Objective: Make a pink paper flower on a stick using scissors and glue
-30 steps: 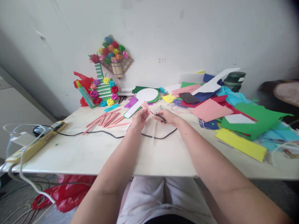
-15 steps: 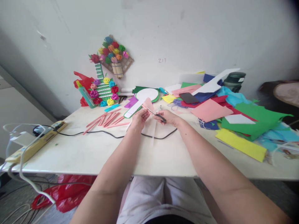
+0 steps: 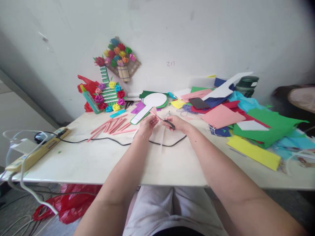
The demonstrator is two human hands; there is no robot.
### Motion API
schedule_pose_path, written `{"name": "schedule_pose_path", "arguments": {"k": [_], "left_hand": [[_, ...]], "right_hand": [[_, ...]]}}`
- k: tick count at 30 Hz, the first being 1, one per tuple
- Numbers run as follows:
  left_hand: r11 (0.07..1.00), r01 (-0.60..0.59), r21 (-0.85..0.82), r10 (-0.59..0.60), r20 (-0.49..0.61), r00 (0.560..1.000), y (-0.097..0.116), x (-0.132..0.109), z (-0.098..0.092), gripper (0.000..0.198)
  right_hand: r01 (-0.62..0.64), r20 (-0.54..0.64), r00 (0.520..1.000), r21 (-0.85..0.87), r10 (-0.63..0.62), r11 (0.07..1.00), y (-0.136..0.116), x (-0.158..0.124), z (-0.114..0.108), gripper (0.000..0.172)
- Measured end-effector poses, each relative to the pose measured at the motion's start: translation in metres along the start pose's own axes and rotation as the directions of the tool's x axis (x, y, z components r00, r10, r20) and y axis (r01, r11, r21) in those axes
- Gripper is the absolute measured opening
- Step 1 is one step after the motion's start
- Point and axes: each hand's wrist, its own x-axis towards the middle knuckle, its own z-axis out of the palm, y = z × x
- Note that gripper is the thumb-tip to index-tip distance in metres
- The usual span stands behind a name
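Note:
My left hand (image 3: 148, 124) pinches a small piece of pink paper (image 3: 154, 110) above the table. My right hand (image 3: 176, 122) grips a pair of scissors (image 3: 169, 124) by the dark handles, and the blades point left at the pink paper. Just beyond both hands lies a white paddle-shaped cutout (image 3: 154, 100) with a green border. Rolled pink paper sticks (image 3: 116, 126) lie in a loose heap to the left of my left hand.
A black cable (image 3: 98, 139) crosses the table from a power strip (image 3: 39, 147). Coloured paper sheets (image 3: 268, 124), a phone (image 3: 199, 103) and a dark green bottle (image 3: 246, 86) crowd the right. A glue bottle (image 3: 91, 102) and a flower-decorated guitar shape (image 3: 108, 93) stand back left.
The pink paper standing above my left hand is smaller and lower now. Both hands stay in nearly the same place.

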Motion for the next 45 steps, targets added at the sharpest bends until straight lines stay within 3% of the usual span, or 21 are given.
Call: {"name": "schedule_pose_path", "arguments": {"k": [9,21,39,45], "left_hand": [[1.000,0.017,-0.002,-0.017,0.000,1.000,0.001,0.000,0.000,0.005],[0.999,0.037,0.018,-0.037,0.003,0.999,0.005,-0.007,0.005,0.005],[0.999,0.032,0.017,-0.032,0.032,0.999,0.004,-0.008,0.004,0.005],[0.997,0.075,0.010,-0.075,-0.005,0.997,0.007,-0.010,0.008,0.003]], "right_hand": [[0.031,-0.002,1.000,-0.010,-0.031,0.999,0.004,0.004,0.000,0.030],[-0.031,0.014,0.999,0.042,0.031,0.999,-0.002,-0.002,0.000,0.033],[0.033,-0.020,0.999,0.019,-0.032,0.999,-0.002,-0.001,0.002,0.028],[0.036,-0.021,0.999,0.013,-0.036,0.999,0.004,0.003,0.000,0.029]]}}
